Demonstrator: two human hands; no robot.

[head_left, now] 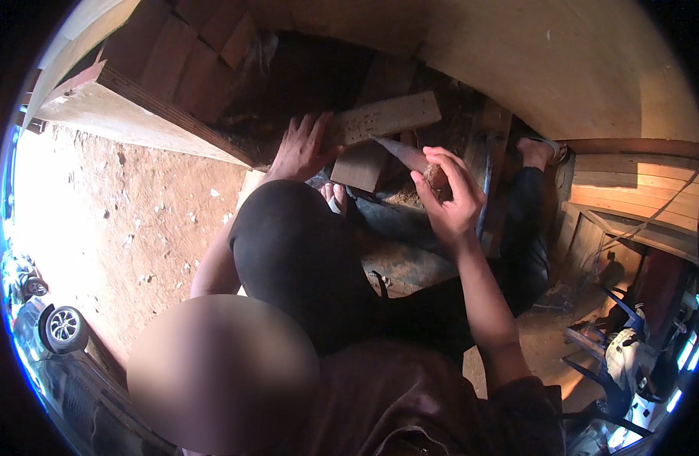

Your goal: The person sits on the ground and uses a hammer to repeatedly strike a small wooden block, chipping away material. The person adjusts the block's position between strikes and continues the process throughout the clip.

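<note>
A pale wooden board [387, 118], marked with rows of small dark holes, lies at a slant in front of me. My left hand [297, 148] is at its left end, thumb on the near side and the fingers on the far side. My right hand [457, 194] closes around the brown handle of a tool with a tapered, pointed grey blade [401, 154]. That blade points up and left toward the board's near edge; whether it touches is unclear. Beneath the board sits a wooden block [361, 169].
Wood shavings [406, 199] lie near my bare foot [336, 196]. A plywood panel [577, 68] closes off the far right, and a wooden cabinet [159, 114] stands at the far left. Stacked planks [634, 182] are at the right. Sunlit dirt ground [152, 205] lies left, with a car wheel [64, 328] beyond.
</note>
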